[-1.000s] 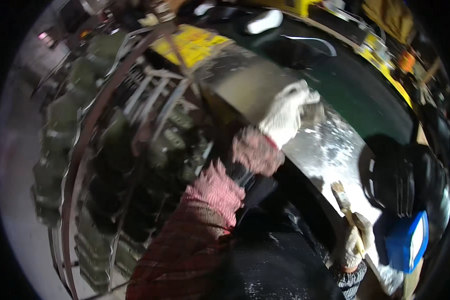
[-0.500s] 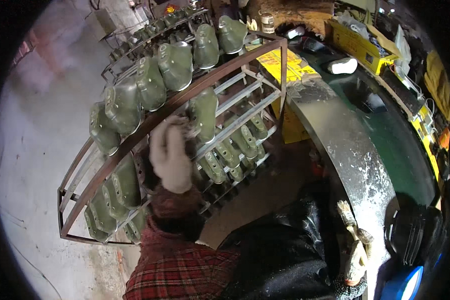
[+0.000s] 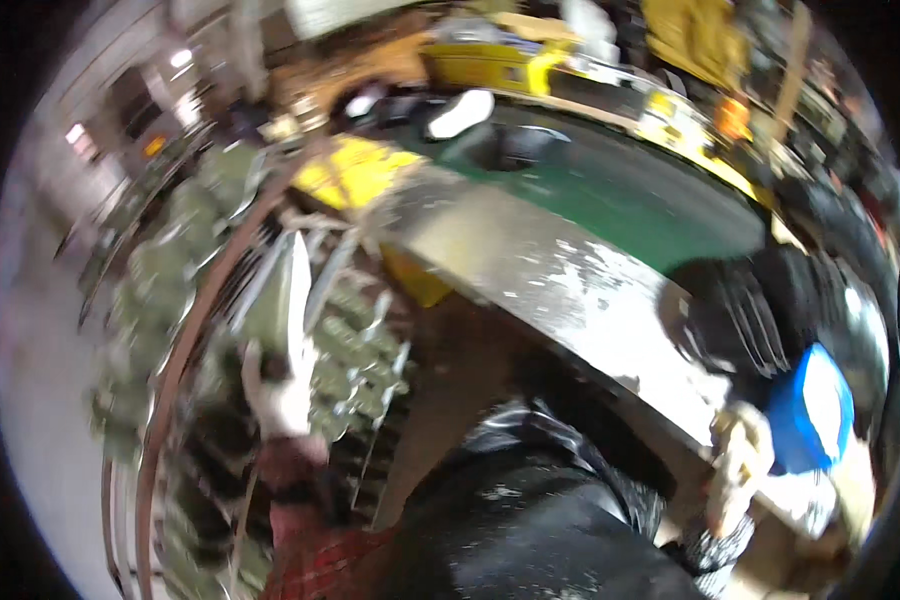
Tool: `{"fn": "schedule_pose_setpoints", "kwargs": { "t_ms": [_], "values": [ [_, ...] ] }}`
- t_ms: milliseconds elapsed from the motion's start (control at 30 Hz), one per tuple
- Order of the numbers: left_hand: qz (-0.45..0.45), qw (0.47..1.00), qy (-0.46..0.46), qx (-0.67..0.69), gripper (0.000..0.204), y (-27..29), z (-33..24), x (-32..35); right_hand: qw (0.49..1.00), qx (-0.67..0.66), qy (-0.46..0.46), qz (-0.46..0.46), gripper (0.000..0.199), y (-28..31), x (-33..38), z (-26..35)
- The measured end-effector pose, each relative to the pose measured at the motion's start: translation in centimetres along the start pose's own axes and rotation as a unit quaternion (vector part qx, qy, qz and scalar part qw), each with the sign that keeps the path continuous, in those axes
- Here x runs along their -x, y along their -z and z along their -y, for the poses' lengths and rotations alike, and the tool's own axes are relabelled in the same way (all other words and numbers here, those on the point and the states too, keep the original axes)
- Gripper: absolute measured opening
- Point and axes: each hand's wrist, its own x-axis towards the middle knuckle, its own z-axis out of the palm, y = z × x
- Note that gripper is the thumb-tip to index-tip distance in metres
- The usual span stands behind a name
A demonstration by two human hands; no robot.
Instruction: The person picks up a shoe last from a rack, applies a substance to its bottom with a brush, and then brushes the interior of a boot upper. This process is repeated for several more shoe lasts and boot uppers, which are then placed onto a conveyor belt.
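Note:
My left hand (image 3: 278, 398), in a pale glove, comes up from a red plaid sleeve at the rack. Its fingers close on the lower end of an olive-green shoe last (image 3: 267, 325), whose white sole edge faces right. More green shoe lasts (image 3: 342, 350) lie in rows on the rack (image 3: 192, 325) around it; motion blurs them. My right hand (image 3: 740, 455), also gloved, with a patterned cuff, is over the near end of the metal-topped bench (image 3: 560, 270), beside a blue container (image 3: 815, 410). Blur hides whether its fingers are closed on anything.
Beyond the bench lies a dark green surface (image 3: 610, 205) with a white shoe-shaped piece (image 3: 460, 114) on it. A yellow box (image 3: 480, 68) stands at the back. Yellow cardboard (image 3: 355, 170) covers the bench's far end. Black stacked pieces (image 3: 760, 310) are at the right.
My view has swung right, toward the bench. My left hand, earlier beside the lasts on the rack, now grips one. My right hand has come up beside the blue container.

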Motion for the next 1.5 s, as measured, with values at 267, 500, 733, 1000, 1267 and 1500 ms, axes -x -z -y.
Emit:
{"fn": "schedule_pose_setpoints", "kwargs": {
  "t_ms": [267,500,733,1000,1267,1500],
  "values": [
    [0.212,0.938,0.205,-0.182,0.079,-5.8,8.8,6.2,0.859,0.385,0.125,-0.314,0.029,16.5,-6.7,1.3],
    [0.174,0.865,0.461,-0.093,0.076,-8.4,18.4,8.7,0.906,0.385,-0.042,-0.169,0.029,19.0,-7.7,-3.0],
    [0.119,0.687,0.713,0.074,0.086,-0.6,17.8,8.2,0.962,0.209,0.037,-0.171,0.024,17.8,-5.1,0.6],
    [0.119,0.757,0.632,0.112,0.091,5.5,22.2,6.4,0.941,0.049,0.181,0.283,0.024,-11.4,-6.1,6.3],
    [0.156,0.734,0.648,0.127,0.088,5.9,21.6,5.6,0.952,-0.097,0.022,0.289,0.023,-11.3,-6.3,0.5],
    [0.182,0.692,0.688,0.125,0.084,4.7,21.6,4.6,0.981,-0.051,-0.042,0.184,0.024,-14.8,-15.0,1.6]
  ]
}}
